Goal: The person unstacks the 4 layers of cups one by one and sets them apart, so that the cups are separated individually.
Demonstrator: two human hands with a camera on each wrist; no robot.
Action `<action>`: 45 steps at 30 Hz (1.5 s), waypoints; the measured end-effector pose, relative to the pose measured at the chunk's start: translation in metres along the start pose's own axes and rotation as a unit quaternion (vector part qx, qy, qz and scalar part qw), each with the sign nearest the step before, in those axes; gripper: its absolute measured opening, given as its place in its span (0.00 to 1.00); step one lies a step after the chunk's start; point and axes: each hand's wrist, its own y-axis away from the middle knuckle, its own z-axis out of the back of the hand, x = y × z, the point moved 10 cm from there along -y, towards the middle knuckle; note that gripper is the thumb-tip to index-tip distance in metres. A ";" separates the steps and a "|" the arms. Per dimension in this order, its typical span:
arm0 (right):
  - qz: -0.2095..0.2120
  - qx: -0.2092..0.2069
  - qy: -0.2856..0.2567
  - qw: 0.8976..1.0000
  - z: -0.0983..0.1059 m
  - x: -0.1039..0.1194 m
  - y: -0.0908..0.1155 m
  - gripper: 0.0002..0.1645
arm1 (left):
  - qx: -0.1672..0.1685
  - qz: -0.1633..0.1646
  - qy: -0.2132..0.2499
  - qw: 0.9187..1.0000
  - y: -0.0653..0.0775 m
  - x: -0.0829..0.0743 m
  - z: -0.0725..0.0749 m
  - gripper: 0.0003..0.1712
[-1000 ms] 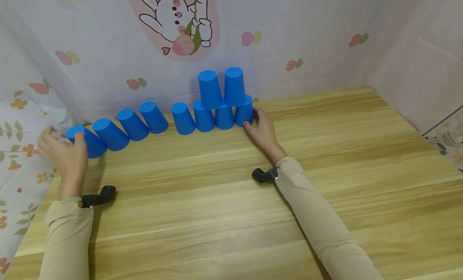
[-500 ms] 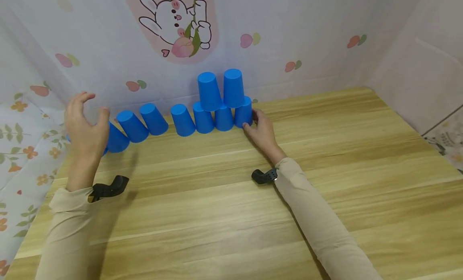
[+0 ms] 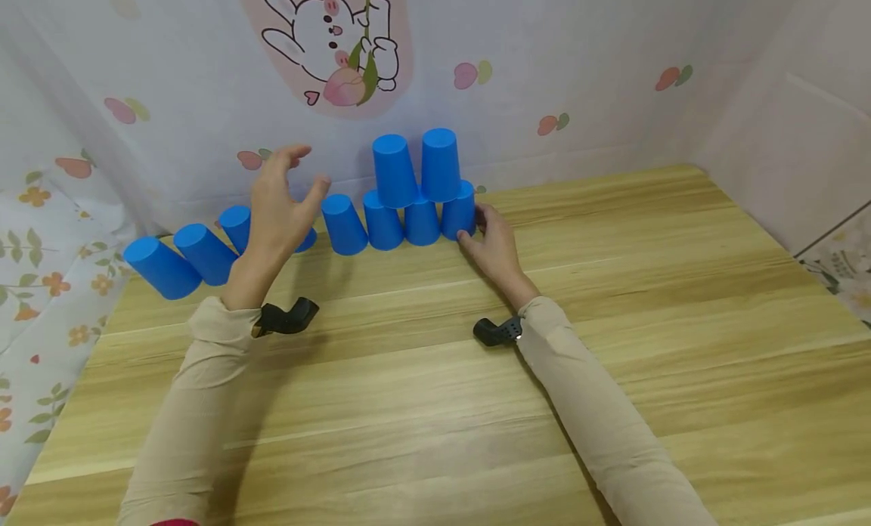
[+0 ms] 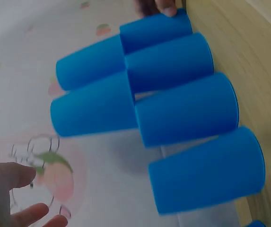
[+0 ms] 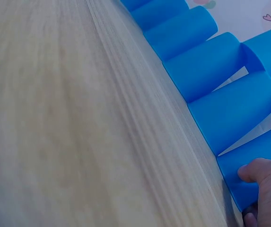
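Blue cups stand upside down in a row along the back of the table. Two more, an upper left cup (image 3: 395, 172) and an upper right cup (image 3: 441, 165), rest on the right part of the row. My right hand (image 3: 500, 248) holds the rightmost bottom cup (image 3: 457, 215), thumb in front and fingers at its far side. My left hand (image 3: 277, 216) hovers with parted fingers and nothing in them, left of a standing cup (image 3: 344, 225). It hides most of one cup and part of another. In the left wrist view, its fingertips are apart from the stacked cups (image 4: 95, 104).
The wooden table (image 3: 422, 405) runs up to a printed cloth (image 3: 517, 27) right behind the cups. Further left stand the leftmost cup (image 3: 163, 267) and its neighbour (image 3: 206, 254). Black wrist cameras sit on both arms, the left one (image 3: 289, 316) above the table.
My left hand has let go of the leftmost cup, risen and moved right past its neighbours. My right hand stays on the rightmost bottom cup. The cups stand where they were.
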 end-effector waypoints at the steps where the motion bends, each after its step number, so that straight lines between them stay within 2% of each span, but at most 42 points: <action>1: 0.000 0.000 0.001 1.000 0.000 0.000 0.000 0.30 | 0.015 0.000 -0.002 1.000 -0.002 -0.003 -0.008 0.26; 5: 0.000 -0.001 -0.001 1.000 -0.001 0.000 0.000 0.30 | 0.077 0.013 -0.003 0.997 -0.007 -0.011 -0.038 0.32; 9: 0.001 0.001 -0.004 1.000 -0.002 0.000 0.001 0.30 | 0.106 0.032 0.021 0.994 -0.010 -0.016 -0.060 0.36; 14: 0.003 0.002 -0.004 1.000 -0.003 0.000 0.001 0.30 | 0.104 0.049 0.037 0.993 -0.015 -0.022 -0.075 0.36; 22: 0.004 0.001 -0.004 1.000 -0.002 0.000 0.001 0.30 | 0.079 0.047 0.025 0.995 -0.021 -0.026 -0.084 0.37; 29: 0.004 -0.003 0.000 1.000 0.001 0.000 0.001 0.30 | 0.072 0.065 0.030 0.995 -0.024 -0.020 -0.088 0.35; 35: 0.003 -0.001 0.004 1.000 -0.001 0.000 0.000 0.30 | 0.065 0.072 0.058 0.994 -0.023 -0.017 -0.086 0.33; 40: 0.001 -0.001 0.004 1.000 -0.001 0.000 0.000 0.30 | 0.063 0.066 0.069 0.993 -0.020 -0.019 -0.074 0.32; 45: -0.003 -0.001 0.003 1.000 -0.001 -0.001 0.001 0.30 | 0.058 0.055 0.056 0.995 -0.013 -0.020 -0.052 0.33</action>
